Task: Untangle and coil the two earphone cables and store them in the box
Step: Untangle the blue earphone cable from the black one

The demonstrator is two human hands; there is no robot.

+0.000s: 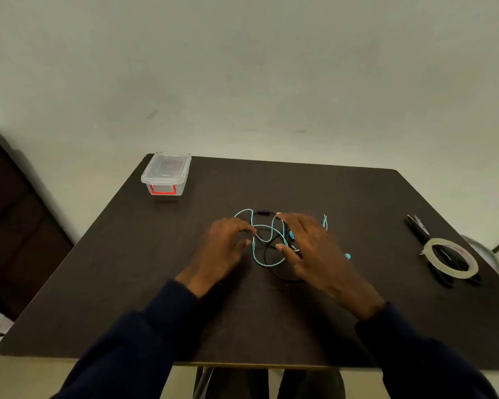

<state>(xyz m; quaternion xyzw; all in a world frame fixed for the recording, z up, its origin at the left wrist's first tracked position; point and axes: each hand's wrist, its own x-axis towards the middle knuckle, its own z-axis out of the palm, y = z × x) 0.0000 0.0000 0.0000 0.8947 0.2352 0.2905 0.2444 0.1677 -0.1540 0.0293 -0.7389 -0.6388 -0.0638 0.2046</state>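
A dark brown, nearly black table (357, 298) stands against a plain pale grey-green wall (242, 67), and both of the person's sleeves (144, 349) are dark navy. Tangled on the tabletop are a bright turquoise earphone cable (267, 239) with matching turquoise earbuds (348, 256) and a black earphone cable (271, 249) that almost vanishes against the dark surface. The clear, colourless plastic box (166, 173) has a red latch (162, 189) on its front, the tape roll (450, 257) is a translucent pale beige, and the scissors (418, 226) beside it are black.

both hands (271, 249) on tangled cables (267, 240)
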